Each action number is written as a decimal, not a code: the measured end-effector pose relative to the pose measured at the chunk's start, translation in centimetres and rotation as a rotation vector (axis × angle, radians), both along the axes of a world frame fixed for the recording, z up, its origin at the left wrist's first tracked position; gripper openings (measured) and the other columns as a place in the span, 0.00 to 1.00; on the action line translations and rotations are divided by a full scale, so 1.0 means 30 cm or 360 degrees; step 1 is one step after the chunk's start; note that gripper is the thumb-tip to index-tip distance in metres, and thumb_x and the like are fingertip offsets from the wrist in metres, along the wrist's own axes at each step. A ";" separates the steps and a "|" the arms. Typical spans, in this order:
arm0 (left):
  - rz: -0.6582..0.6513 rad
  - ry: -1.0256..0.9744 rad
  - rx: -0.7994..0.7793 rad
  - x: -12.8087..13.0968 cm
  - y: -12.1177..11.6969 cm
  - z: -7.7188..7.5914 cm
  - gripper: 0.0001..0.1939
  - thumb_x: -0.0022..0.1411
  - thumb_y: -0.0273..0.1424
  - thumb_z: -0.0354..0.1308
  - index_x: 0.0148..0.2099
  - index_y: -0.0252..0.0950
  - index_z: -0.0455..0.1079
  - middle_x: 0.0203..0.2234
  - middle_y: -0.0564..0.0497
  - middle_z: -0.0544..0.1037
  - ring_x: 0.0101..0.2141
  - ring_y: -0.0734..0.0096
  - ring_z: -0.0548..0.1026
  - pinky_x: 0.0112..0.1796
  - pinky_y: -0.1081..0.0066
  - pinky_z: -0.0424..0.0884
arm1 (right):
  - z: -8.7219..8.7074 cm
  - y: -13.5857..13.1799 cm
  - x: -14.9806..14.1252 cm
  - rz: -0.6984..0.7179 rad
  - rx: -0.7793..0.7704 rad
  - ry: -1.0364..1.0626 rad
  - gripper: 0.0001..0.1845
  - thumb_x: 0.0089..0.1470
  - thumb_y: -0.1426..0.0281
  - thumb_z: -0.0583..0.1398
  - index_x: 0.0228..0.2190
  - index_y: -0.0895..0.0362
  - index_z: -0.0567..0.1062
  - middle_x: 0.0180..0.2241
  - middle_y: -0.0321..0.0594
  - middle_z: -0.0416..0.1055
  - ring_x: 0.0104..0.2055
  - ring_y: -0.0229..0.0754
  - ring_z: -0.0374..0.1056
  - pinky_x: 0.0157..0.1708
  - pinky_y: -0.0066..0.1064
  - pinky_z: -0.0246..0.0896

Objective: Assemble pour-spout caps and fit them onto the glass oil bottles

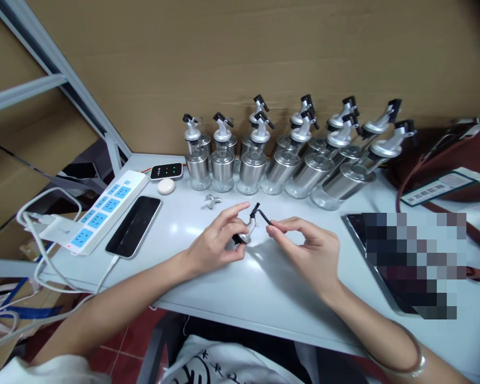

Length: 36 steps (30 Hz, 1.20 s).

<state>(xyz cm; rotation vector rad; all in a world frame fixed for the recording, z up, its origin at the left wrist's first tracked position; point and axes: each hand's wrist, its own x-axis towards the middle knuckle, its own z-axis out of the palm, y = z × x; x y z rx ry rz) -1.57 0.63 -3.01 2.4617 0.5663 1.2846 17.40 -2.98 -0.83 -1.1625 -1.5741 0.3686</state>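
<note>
My left hand (220, 240) is closed on a silver pour spout (247, 234), which has a black stopper at its base and a small black flap (256, 208) at its tip. Between the thumb and fingertips of my right hand (310, 250) is a thin black bent rod (264, 217); its far end meets the spout near the flap. Whether the rod is joined to it I cannot tell. Beyond my left hand a loose silver spout piece (211, 201) lies on the table. Behind stand several glass-and-steel bottles (251, 170) with similar silver spouts and black flaps.
On the left of the table (224, 298) are a white power strip (108, 208), a phone (134, 226) on a cable, a small black device (166, 172) and a white round case (166, 186). To the right lie a tablet-like device (358, 229) and a brown bag (452, 160).
</note>
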 end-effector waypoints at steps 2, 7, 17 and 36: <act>0.0009 0.0012 0.0003 -0.001 0.000 -0.003 0.12 0.58 0.22 0.54 0.46 0.34 0.61 0.56 0.36 0.61 0.37 0.71 0.75 0.45 0.59 0.74 | 0.001 -0.002 -0.003 0.0054 0.0034 -0.0042 0.06 0.51 0.73 0.63 0.24 0.56 0.74 0.24 0.36 0.76 0.25 0.39 0.72 0.25 0.29 0.67; 0.0010 0.0018 -0.0019 -0.004 -0.001 -0.006 0.13 0.59 0.23 0.54 0.46 0.35 0.60 0.56 0.36 0.61 0.38 0.70 0.75 0.45 0.58 0.73 | -0.005 -0.004 -0.007 0.0118 0.0123 -0.0183 0.06 0.52 0.73 0.63 0.24 0.55 0.73 0.23 0.37 0.76 0.24 0.39 0.71 0.26 0.30 0.65; 0.0015 0.0056 0.0055 -0.004 -0.005 0.004 0.12 0.55 0.21 0.53 0.42 0.35 0.60 0.49 0.36 0.71 0.47 0.61 0.72 0.43 0.61 0.72 | -0.007 0.001 -0.007 0.0285 0.0254 -0.0289 0.08 0.51 0.77 0.63 0.24 0.56 0.70 0.20 0.34 0.71 0.23 0.37 0.66 0.28 0.32 0.62; -0.0012 -0.0016 0.0135 -0.001 -0.008 0.020 0.08 0.54 0.25 0.52 0.38 0.37 0.59 0.44 0.39 0.75 0.40 0.66 0.75 0.39 0.65 0.71 | 0.001 0.035 0.006 0.0949 -0.1490 0.1206 0.12 0.39 0.63 0.71 0.26 0.57 0.80 0.23 0.35 0.73 0.24 0.33 0.63 0.30 0.27 0.57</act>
